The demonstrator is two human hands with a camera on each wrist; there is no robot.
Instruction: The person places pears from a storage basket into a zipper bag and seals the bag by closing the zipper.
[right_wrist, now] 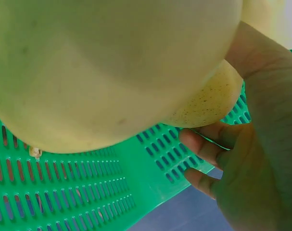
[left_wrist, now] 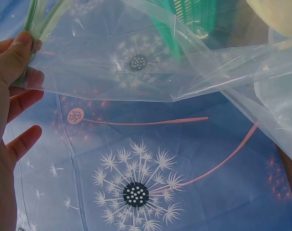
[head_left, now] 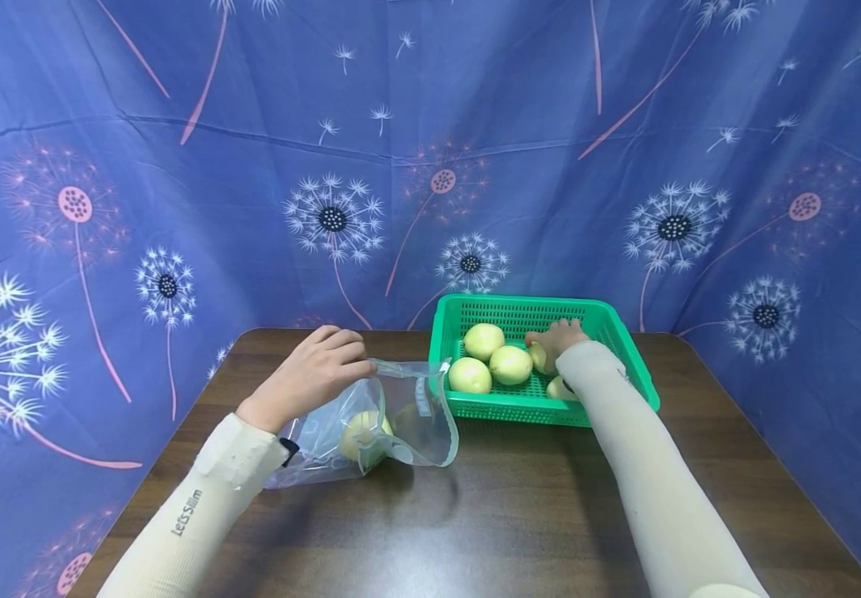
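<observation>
My left hand [head_left: 314,375] pinches the rim of a clear plastic bag [head_left: 424,433] between thumb and fingers, as the left wrist view shows. Inside the bag, which lies on its side, is one pale yellow-green fruit [head_left: 359,434]. Over at the right, my right hand [head_left: 566,334] reaches into a green plastic basket [head_left: 628,353]. Its thumb and fingers curl round a speckled yellow fruit [right_wrist: 208,102], partly hidden by another fruit [right_wrist: 112,72] close to the wrist camera. Several more such fruits [head_left: 511,365] lie in the basket, left of this hand.
A brown wooden table [head_left: 475,515] carries the bag and basket. Behind it hangs a blue cloth [head_left: 415,83] printed with dandelions. The bag's mouth touches or nearly touches the basket's front left corner.
</observation>
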